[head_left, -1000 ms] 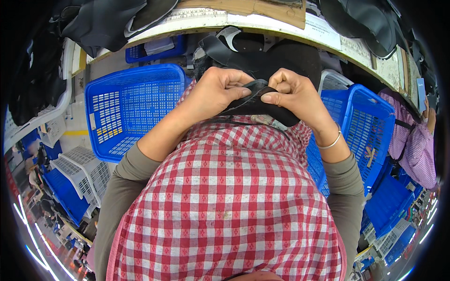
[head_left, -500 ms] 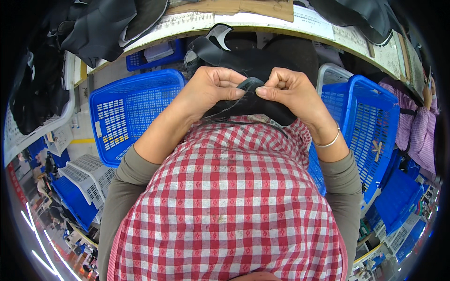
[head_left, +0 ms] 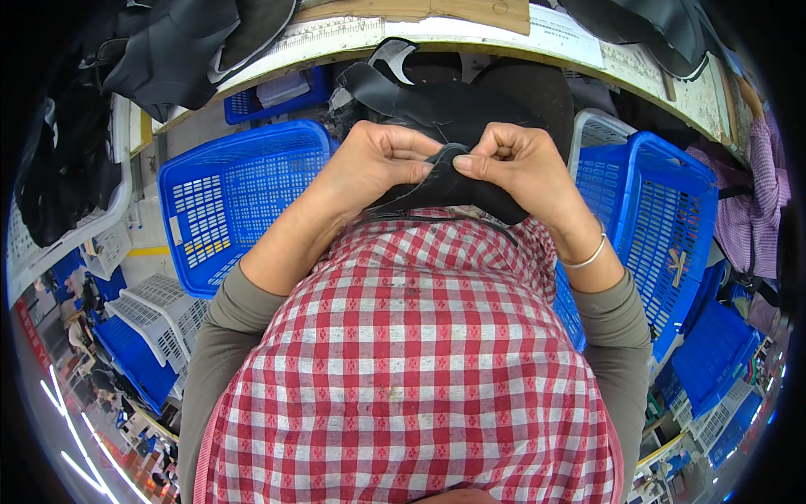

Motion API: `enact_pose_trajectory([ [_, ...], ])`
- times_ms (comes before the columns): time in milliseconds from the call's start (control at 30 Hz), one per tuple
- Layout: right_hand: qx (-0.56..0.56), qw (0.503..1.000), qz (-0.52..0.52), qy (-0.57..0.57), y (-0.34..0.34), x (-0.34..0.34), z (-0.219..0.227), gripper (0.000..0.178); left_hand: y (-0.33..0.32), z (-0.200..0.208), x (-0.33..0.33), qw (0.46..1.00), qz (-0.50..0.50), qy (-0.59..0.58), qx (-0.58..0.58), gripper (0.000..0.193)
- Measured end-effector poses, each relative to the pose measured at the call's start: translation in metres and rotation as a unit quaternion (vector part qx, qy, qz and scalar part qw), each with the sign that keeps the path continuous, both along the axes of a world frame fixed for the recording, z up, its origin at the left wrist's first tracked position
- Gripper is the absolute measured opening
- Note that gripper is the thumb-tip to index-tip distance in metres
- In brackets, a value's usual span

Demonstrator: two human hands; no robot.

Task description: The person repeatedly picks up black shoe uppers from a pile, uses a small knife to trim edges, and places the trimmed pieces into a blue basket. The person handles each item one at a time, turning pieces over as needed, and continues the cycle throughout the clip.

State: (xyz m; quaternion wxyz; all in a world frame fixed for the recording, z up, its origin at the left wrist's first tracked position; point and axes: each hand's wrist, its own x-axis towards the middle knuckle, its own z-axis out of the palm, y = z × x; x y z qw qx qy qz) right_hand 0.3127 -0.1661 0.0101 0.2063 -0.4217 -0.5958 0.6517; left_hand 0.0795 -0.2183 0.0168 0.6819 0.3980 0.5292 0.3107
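A black piece of leather-like material [head_left: 457,113] lies across my lap, its near edge lifted between my two hands. My left hand [head_left: 382,164] pinches that edge between thumb and fingers. Close beside it, my right hand [head_left: 512,164] pinches the same edge, its thumb on top and its fingers curled. Loose pale threads show along the seam near the left thumb. A curved black strip with a white inner side [head_left: 393,63] sticks up at the far end of the piece. The underside of the material is hidden.
A white worktable [head_left: 403,34] with a ruler scale crosses the far side, with black pieces [head_left: 172,59] heaped on it. Blue baskets stand at my left [head_left: 189,202] and right [head_left: 663,227]. Another person's checkered sleeve [head_left: 762,202] shows at far right.
Both hands keep their pinch while the edge between them has turned and flattened slightly. The other person at far right has shifted and raised an arm.
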Motion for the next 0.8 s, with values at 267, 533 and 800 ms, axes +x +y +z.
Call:
enact_pose_trajectory([
  [267, 0.088, 0.988, 0.022, -0.129, -0.002, -0.006, 0.014, 0.030, 0.004, -0.008, 0.000, 0.999, 0.019, -0.045, 0.000, 0.016],
  [533, 0.236, 0.913, 0.036, -0.330, 0.010, -0.006, 0.017, 0.041, -0.006, -0.021, 0.003, 0.997, 0.050, -0.003, 0.060, 0.007],
  [800, 0.396, 0.914, 0.083, -0.006, 0.025, -0.035, 0.040, 0.024, 0.039, 0.072, -0.032, 0.969, -0.070, 0.059, 0.231, 0.006],
])
